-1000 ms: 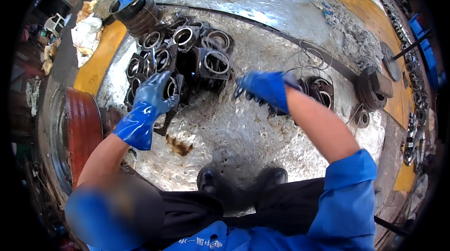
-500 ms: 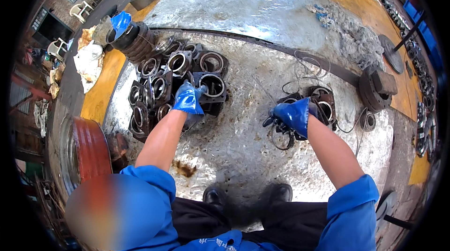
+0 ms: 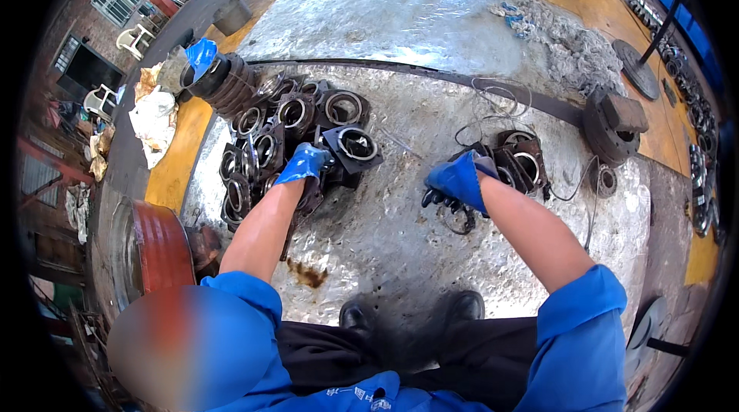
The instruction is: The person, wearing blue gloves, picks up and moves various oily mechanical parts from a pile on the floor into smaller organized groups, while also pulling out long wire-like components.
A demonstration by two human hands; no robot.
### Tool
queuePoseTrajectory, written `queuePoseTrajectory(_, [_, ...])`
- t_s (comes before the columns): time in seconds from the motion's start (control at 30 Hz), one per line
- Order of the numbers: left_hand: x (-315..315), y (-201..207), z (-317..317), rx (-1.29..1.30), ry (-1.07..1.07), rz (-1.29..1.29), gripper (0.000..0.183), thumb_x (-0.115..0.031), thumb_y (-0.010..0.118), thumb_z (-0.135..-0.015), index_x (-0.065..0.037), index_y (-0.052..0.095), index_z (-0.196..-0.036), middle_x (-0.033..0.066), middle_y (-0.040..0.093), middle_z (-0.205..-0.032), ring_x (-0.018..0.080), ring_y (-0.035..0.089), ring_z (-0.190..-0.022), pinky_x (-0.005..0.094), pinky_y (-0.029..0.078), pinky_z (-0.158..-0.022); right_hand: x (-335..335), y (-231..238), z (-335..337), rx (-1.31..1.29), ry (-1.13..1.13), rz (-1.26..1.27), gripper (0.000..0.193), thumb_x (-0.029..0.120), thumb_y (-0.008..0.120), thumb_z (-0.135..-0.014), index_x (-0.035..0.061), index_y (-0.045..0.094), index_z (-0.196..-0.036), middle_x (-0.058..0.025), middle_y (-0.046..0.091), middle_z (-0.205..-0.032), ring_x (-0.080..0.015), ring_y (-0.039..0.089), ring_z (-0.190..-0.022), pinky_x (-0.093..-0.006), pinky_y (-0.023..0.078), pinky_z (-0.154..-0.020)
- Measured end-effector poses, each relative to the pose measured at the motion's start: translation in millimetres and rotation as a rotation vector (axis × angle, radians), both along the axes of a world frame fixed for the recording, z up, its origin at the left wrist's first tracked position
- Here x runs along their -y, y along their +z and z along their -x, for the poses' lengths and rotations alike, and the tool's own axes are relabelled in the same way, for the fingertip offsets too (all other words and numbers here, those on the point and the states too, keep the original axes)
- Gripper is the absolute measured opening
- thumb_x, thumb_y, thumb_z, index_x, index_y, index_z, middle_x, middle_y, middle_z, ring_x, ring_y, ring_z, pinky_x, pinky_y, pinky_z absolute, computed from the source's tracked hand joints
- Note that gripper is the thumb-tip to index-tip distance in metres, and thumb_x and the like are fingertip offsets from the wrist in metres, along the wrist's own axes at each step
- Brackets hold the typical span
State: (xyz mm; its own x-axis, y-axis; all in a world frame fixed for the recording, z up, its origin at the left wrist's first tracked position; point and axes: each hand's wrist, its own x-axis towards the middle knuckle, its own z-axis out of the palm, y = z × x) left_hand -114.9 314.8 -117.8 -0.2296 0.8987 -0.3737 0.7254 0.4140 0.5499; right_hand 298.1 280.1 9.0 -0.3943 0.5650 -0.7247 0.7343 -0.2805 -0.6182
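Note:
My left hand [image 3: 305, 163], in a blue glove, is closed at the near-left edge of a square-flanged metal ring [image 3: 356, 144]. That ring sits tilted at the right side of a heap of similar dark, greasy ringed parts [image 3: 293, 112]. Its grip is partly hidden by the glove. My right hand [image 3: 459, 183], gloved in blue with dark fingertips, hovers beside a smaller group of ringed parts [image 3: 526, 167]. Its fingers are apart and point down over a thin loop [image 3: 456, 221] on the metal plate; nothing shows held in them.
Stacked dark rings with a blue cloth [image 3: 202, 58] stand behind the heap. A red drum-like rim [image 3: 162, 246] is at the near left. At the right lie a heavy round hub [image 3: 612, 131], a small ring [image 3: 605, 179] and thin wire [image 3: 504, 98]. Grey fibre waste [image 3: 585, 58] lies farther back.
The flanged ring at my left hand has turned and tilted, its corner now toward the right. My right hand has drawn slightly left, away from the smaller group. The view has shifted a little.

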Motion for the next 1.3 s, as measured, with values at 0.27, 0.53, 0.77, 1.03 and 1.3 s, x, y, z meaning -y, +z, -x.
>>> queuePoseTrajectory(0.27, [46,121,-97,0.216,0.221,-0.014,0.037,-0.032,0.070,-0.096,0.001,0.070,-0.110,0.0090,0.074,-0.086,0.0182,0.066,-0.069,0.0334,0.051,-0.064,-12,-9,-21,-0.057,0.022,0.061,0.037,0.036,0.051,-0.099,0.0124,0.080,-0.098,-0.0045,0.066,-0.075,-0.0141,0.056,-0.062,-0.0326,0.047,-0.055])
queuePoseTrajectory(0.53, [56,140,-138,0.435,0.001,0.020,0.038,-0.038,0.067,-0.099,-0.004,0.072,-0.114,0.0039,0.073,-0.093,0.0103,0.060,-0.077,0.0311,0.049,-0.071,20,15,-9,-0.066,0.292,0.056,0.045,0.048,0.045,-0.103,0.0172,0.077,-0.111,-0.0036,0.065,-0.079,-0.0150,0.058,-0.066,-0.0340,0.052,-0.061])
queuePoseTrajectory(0.77, [66,148,-174,0.388,-0.441,-0.020,0.031,-0.026,0.069,-0.099,0.000,0.069,-0.117,0.0071,0.074,-0.097,0.0125,0.066,-0.091,0.0309,0.054,-0.082,40,-43,36,-0.154,-0.016,0.127,0.048,0.055,0.046,-0.101,0.0194,0.070,-0.122,-0.0089,0.073,-0.101,-0.0180,0.068,-0.082,-0.0371,0.057,-0.063])
queuePoseTrajectory(1.03, [83,199,-128,0.507,-0.254,-0.043,0.045,-0.042,0.064,-0.100,0.000,0.068,-0.118,0.0097,0.074,-0.108,0.0168,0.071,-0.089,0.0320,0.058,-0.078,54,-67,5,-0.022,0.191,-0.224,0.049,0.057,0.047,-0.099,0.0203,0.069,-0.124,-0.0087,0.073,-0.106,-0.0197,0.069,-0.086,-0.0385,0.057,-0.069])
queuePoseTrajectory(1.3, [58,115,-183,0.872,-0.050,0.128,0.045,-0.045,0.067,-0.097,-0.007,0.069,-0.122,0.0032,0.073,-0.108,0.0134,0.067,-0.092,0.0286,0.054,-0.079,59,-30,4,-0.063,0.474,-0.507,0.051,0.058,0.048,-0.097,0.0212,0.068,-0.126,-0.0085,0.074,-0.111,-0.0213,0.070,-0.091,-0.0400,0.058,-0.076])
